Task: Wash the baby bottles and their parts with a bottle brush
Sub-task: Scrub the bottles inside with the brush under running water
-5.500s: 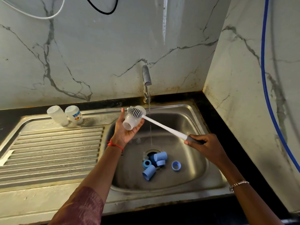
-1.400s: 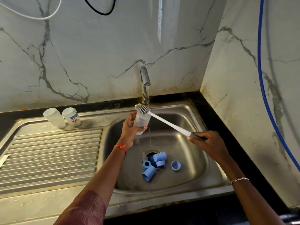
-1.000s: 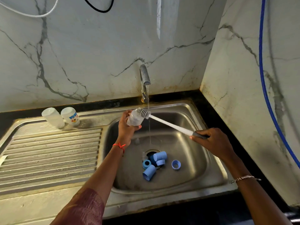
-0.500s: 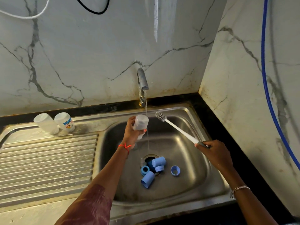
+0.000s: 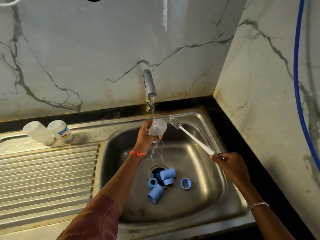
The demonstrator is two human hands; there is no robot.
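**Bottle under the running tap, brush held off to one side**

Far left of the tap (image 5: 149, 84), two clear bottles (image 5: 38, 133) (image 5: 60, 130) stand side by side, touching, at the back edge of the ribbed drainboard (image 5: 48, 179). The one nearer the tap carries a coloured print.

Just below the tap's spout, the left hand (image 5: 145, 135) grips a third clear bottle (image 5: 158, 129). Its fingers are curled round the bottle's lower part, so the bottle stands up above and to the right of the palm. The stream (image 5: 153, 108) strikes the bottle's upper end, and water runs off beneath the fingers into the sink (image 5: 216, 196). Which end of the bottle is uppermost cannot be told. A red thread (image 5: 136, 154) is tied round this wrist.

Down from the tap, at the drain, lie the blue parts: two caps (image 5: 167, 173) (image 5: 155, 194) on their sides, a ring (image 5: 152, 182) between them, and a second ring (image 5: 186, 183) a little apart to the right.

Right of the tap and below it, the brush (image 5: 190, 135) slants upward. Its bristle head (image 5: 174, 122) is just beside the held bottle but not touching it. The right hand (image 5: 230, 163) is closed round the grey end of the handle, so the white shaft runs up and left from the knuckles toward the tap. A bracelet (image 5: 258, 205) sits on that wrist.

Far right of the tap, a blue hose (image 5: 297, 66) hangs down the side wall.
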